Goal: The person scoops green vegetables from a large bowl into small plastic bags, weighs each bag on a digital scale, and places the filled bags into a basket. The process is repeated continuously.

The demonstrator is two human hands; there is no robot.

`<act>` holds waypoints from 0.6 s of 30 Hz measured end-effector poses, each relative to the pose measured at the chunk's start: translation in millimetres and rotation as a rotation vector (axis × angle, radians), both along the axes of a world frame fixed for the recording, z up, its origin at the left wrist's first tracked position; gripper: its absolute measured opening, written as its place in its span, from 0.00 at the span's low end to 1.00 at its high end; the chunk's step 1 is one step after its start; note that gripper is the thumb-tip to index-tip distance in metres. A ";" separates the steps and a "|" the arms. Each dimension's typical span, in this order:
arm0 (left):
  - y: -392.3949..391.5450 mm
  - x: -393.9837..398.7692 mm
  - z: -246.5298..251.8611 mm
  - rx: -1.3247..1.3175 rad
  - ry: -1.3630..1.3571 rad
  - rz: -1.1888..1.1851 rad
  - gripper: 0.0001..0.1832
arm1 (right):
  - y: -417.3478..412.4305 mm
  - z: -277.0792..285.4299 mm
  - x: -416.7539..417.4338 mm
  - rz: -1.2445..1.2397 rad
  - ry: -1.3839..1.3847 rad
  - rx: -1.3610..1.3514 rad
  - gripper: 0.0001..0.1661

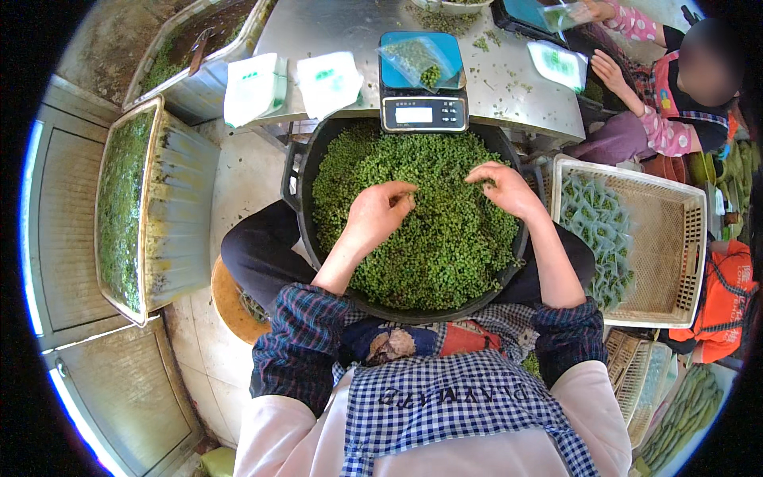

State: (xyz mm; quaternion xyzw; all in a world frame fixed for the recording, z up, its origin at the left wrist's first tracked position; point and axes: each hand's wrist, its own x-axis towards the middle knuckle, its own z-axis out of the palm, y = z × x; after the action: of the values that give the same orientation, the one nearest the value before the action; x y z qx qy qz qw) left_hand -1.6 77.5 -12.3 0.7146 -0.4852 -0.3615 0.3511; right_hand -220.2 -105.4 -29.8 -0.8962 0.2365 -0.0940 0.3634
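A black plastic tub [305,220] sits between the knees, heaped with small green berries [441,238] that look like fresh green peppercorns. Over its left half, my left hand [378,211] has thumb and fingertips drawn together; whether a berry is pinched there is too small to see. My right hand [506,188] hovers over the right side of the heap, fingers bent and apart, with no clear object in them. Beyond the tub, a digital scale [424,114] carries a clear plastic bag [414,56] partly filled with berries.
Two stacks of printed plastic bags, left [255,89] and right [328,83], lie on the steel table [346,30]. A cream crate [661,238] at right holds several filled bags [596,232]. A co-worker [661,113] sits at upper right. Water-filled containers stand at left, including a deep tub [179,208].
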 end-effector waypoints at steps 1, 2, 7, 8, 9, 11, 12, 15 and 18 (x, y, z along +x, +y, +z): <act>-1.0 -1.0 7.5 0.050 -0.003 -0.018 0.15 | -0.4 -0.3 -4.8 0.082 -0.028 -0.154 0.14; -2.1 -3.1 6.4 0.041 -0.002 -0.025 0.15 | 0.3 -0.9 -9.9 0.057 0.060 -0.114 0.13; 1.1 -10.1 8.0 -0.043 0.025 0.029 0.14 | 13.7 40.2 -10.9 -0.079 0.142 0.049 0.07; 1.1 -10.3 6.0 -0.066 0.014 0.028 0.14 | 12.4 41.5 -11.4 -0.074 0.122 0.113 0.07; -0.7 -11.3 6.1 -0.059 0.018 0.022 0.14 | 10.8 40.2 -11.5 -0.076 0.124 0.086 0.08; -3.2 -14.0 6.4 -0.043 0.025 0.014 0.14 | 8.5 30.6 -9.3 -0.077 0.130 0.032 0.08; -4.7 -15.5 9.4 -0.024 0.004 -0.009 0.14 | 10.1 24.6 -5.1 -0.058 0.090 -0.037 0.08; -5.7 -17.7 22.6 0.033 -0.053 -0.048 0.15 | 16.4 12.9 6.6 0.012 0.302 -0.240 0.06; 0.2 -13.0 25.5 0.029 -0.058 -0.028 0.15 | 16.4 25.6 5.5 -0.026 0.145 -0.146 0.05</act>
State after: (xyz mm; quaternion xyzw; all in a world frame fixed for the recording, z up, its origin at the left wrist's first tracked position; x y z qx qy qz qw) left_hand -14.6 77.7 13.2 0.7230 -0.4998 -0.3524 0.3214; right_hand -214.7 -89.0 -4.2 -0.9216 0.2663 -0.0507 0.2777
